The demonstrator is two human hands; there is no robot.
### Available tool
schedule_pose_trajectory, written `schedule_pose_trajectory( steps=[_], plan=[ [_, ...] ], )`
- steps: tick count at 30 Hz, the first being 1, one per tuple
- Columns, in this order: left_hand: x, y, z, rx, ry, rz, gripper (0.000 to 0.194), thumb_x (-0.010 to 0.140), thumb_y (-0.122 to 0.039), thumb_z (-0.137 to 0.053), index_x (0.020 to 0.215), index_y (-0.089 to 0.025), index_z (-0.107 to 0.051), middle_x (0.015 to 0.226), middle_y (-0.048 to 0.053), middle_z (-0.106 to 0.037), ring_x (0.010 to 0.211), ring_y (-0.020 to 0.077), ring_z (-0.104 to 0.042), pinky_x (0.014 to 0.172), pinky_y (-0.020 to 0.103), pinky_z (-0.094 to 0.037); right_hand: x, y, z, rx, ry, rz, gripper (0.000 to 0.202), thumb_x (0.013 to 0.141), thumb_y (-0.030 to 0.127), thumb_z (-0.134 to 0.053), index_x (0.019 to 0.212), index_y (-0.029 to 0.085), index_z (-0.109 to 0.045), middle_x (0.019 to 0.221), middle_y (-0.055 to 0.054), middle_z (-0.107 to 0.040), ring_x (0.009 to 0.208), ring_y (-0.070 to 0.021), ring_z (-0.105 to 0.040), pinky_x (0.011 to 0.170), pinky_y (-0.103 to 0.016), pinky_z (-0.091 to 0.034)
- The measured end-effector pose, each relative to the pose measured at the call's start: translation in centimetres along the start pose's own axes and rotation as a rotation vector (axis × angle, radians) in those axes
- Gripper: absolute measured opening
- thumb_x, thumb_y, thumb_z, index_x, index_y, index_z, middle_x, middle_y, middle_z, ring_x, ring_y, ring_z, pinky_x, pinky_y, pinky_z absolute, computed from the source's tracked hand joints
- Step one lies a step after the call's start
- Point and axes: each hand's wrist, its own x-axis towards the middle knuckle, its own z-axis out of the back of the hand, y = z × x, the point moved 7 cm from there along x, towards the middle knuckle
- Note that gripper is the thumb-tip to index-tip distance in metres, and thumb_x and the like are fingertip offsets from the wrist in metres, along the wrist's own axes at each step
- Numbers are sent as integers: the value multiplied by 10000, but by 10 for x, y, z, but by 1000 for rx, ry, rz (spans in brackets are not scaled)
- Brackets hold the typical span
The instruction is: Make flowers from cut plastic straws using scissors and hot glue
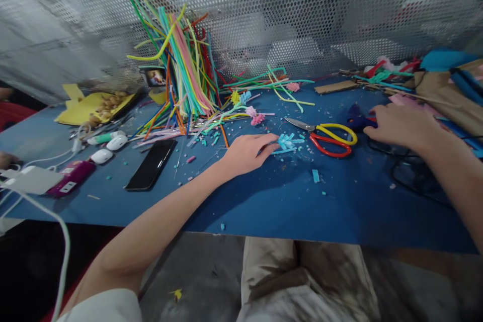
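Observation:
My left hand (249,154) rests low over the table with its thumb and fingers closed on one end of a light blue pipe-cleaner flower (289,142). Loops of the flower stick out past the fingertips. Off to the right, my right hand (396,125) grips a dark blue glue gun (356,119), partly hidden by the fingers. A black cord (403,173) lies below that hand. Between the two hands are scissors (332,137) with one yellow and one red handle, their blades apart. A small light blue scrap (316,176) lies in front of them.
A tall bunch of coloured pipe cleaners (184,70) stands against the perforated metal screen (302,10). Finished pink flowers (257,116) lie before it. A black phone (151,165), a white charger (33,180) and a yellow tray (94,108) are at left. Brown paper (437,91) sits at right.

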Motion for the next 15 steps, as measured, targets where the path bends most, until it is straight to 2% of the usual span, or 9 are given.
schedule_pose_trajectory(
  steps=[4,7,9,12,15],
  plan=[
    [0,1,0,-65,-47,-50,367,1046,-399,-388,1185,-214,-673,1108,24,-746,955,151,-699,799,223,-467,3,2,-8,20,66,-5,489,862,492,-456,1196,154,-576,1104,-172,-652,999,-323,-619,765,-425,-457],
    [-1,2,1,-72,-94,-71,374,1040,-403,-403,1188,-216,-692,1111,28,-753,977,158,-713,804,227,-490,3,6,-2,17,31,0,513,850,516,-486,1175,131,-585,1081,-183,-632,1018,-334,-611,756,-415,-466],
    [-2,1,3,-74,-136,-90,365,1035,-399,-421,1173,-220,-707,1092,30,-761,968,154,-721,794,223,-499,0,5,12,33,-81,-63,532,844,528,-509,1179,122,-587,1148,-203,-584,1027,-346,-604,754,-424,-474],
    [-4,-1,9,-79,-207,-127,325,1020,-377,-471,1135,-216,-729,1000,27,-776,879,130,-731,717,207,-493,-9,-2,43,142,-352,-156,569,841,503,-552,1245,103,-548,1261,-233,-476,1103,-355,-566,793,-434,-483],
    [-5,-2,12,-73,-247,-145,296,1011,-357,-499,1123,-215,-734,922,15,-778,790,110,-724,647,204,-467,-19,-5,69,308,-589,-130,549,863,447,-549,1275,84,-511,1253,-238,-445,1245,-355,-467,901,-449,-464]
  ],
)
